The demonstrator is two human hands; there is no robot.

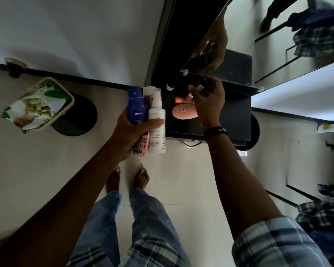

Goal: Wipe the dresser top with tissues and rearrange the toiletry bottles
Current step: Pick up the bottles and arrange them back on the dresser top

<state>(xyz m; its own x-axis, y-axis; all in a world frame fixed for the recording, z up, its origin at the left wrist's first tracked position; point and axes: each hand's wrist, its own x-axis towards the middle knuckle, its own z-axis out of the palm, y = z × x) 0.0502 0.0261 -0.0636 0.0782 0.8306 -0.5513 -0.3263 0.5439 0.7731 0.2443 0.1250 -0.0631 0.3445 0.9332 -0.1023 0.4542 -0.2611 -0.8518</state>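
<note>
Clearing looks half done: left hand fingers wrap three bottles, right hand fingers pinch small dark items — peach bottle sits on the surface, wiping seemingly unstarted.

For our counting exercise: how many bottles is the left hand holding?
3 in the left hand: blue Nivea bottle leftmost, pink bottle in the middle, white spray bottle rightmost. More may hide behind them.

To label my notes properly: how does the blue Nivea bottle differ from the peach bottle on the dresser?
The blue Nivea bottle is gripped in the left hand; the peach bottle lies on the dresser top. The blue Nivea bottle is dark, the peach bottle pale. Both bear a logo.
</note>
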